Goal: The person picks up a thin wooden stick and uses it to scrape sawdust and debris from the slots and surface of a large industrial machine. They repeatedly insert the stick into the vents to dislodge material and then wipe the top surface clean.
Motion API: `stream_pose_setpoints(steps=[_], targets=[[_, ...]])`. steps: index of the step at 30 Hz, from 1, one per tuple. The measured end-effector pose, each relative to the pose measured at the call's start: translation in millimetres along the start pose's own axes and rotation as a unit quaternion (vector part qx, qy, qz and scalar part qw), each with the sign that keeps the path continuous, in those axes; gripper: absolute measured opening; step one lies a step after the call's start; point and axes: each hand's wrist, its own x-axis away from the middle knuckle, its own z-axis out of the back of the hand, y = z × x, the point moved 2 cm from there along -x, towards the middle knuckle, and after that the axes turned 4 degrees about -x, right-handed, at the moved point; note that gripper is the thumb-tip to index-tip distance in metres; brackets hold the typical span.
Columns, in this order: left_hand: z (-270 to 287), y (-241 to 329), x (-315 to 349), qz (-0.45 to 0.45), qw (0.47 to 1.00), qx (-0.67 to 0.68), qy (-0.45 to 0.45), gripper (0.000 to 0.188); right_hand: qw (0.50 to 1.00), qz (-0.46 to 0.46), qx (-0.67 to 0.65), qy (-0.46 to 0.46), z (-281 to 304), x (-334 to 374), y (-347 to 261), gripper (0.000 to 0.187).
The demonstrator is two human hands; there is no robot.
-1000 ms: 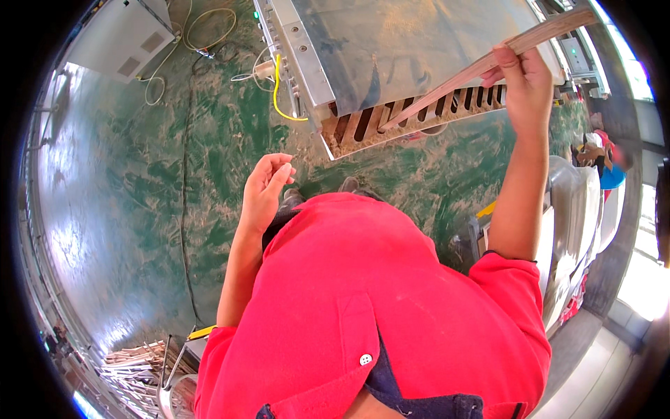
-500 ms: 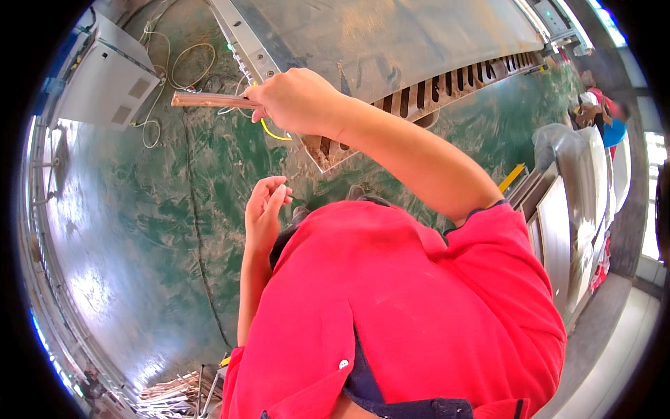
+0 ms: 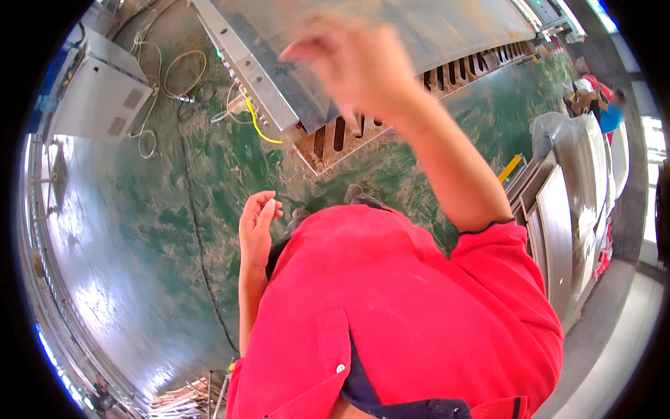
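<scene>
My right hand (image 3: 359, 66) is raised over the near left end of a machine bed, smeared by motion. No wooden strips show in it, and its blur hides how the fingers are set. Beneath it lies the grey sheet-like top (image 3: 447, 31) of the bed, with a dusty slotted edge (image 3: 338, 136) along the near side. My left hand (image 3: 257, 223) hangs low in front of my body, over the green floor. Its fingers are loosely bent and apart, with nothing in them.
A grey cabinet (image 3: 105, 91) stands at the far left with loose cables (image 3: 185, 73) beside it. A metal rail (image 3: 244, 66) borders the bed. Panels (image 3: 551, 223) and plastic-wrapped boards (image 3: 576, 160) lean at right. Wood strips (image 3: 185, 399) are piled at lower left. Another person (image 3: 611, 115) is far right.
My right hand has swung right and upward over the bed. The thin wooden strips it gripped are out of sight. My left hand has dropped slightly and stays loosely bent.
</scene>
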Motion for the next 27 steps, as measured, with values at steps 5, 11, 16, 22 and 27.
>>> stream_pose_setpoints(steps=[5, 11, 16, 22, 27], targets=[[-5, 0, -2, 0.006, 1.0, 0.017, -0.026, 0.022, 0.971, -0.084, -0.076, 0.209, 65, 12, 30, 0.03], [-6, -1, -6, 0.001, 0.999, 0.021, -0.037, 0.02, 0.955, -0.118, -0.173, 0.208, 88, 27, 51, 0.03], [-9, -2, -8, 0.003, 0.999, 0.022, -0.046, 0.022, 0.964, -0.143, -0.146, 0.171, 91, 18, 24, 0.029], [-7, -1, -8, -0.007, 0.999, 0.025, -0.04, 0.022, 0.959, -0.139, -0.158, 0.189, 79, 15, 37, 0.029], [-8, -3, -8, -0.005, 0.999, 0.026, -0.04, 0.021, 0.966, -0.118, -0.17, 0.155, 82, 17, 40, 0.026]])
